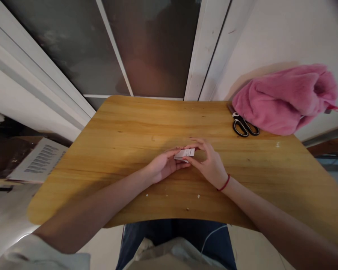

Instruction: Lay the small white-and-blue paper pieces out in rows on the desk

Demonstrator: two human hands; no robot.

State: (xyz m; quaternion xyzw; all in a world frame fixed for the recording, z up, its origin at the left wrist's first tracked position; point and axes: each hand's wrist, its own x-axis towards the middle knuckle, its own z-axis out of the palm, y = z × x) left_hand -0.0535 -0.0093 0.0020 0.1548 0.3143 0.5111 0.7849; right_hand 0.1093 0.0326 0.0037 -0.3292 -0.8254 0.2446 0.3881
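Above the middle of the wooden table, my left hand (165, 167) cradles a small stack of white cards (184, 153) with dark printed lines on top. Thumb and fingers of that hand close round the stack's left side. My right hand (207, 159), with a red string at the wrist, pinches the stack's right end between thumb and fingers. The top piece looks slightly shifted to the right of those beneath. The lower part of the stack is hidden by my fingers.
Black-handled scissors (242, 125) lie at the table's back right, partly under a pink plush bundle (284, 99). White scraps (198, 196) dot the wooden table (146, 123) near its front edge. A printed cardboard box (39, 161) stands left of the table. A glass-paned door (157, 48) rises behind.
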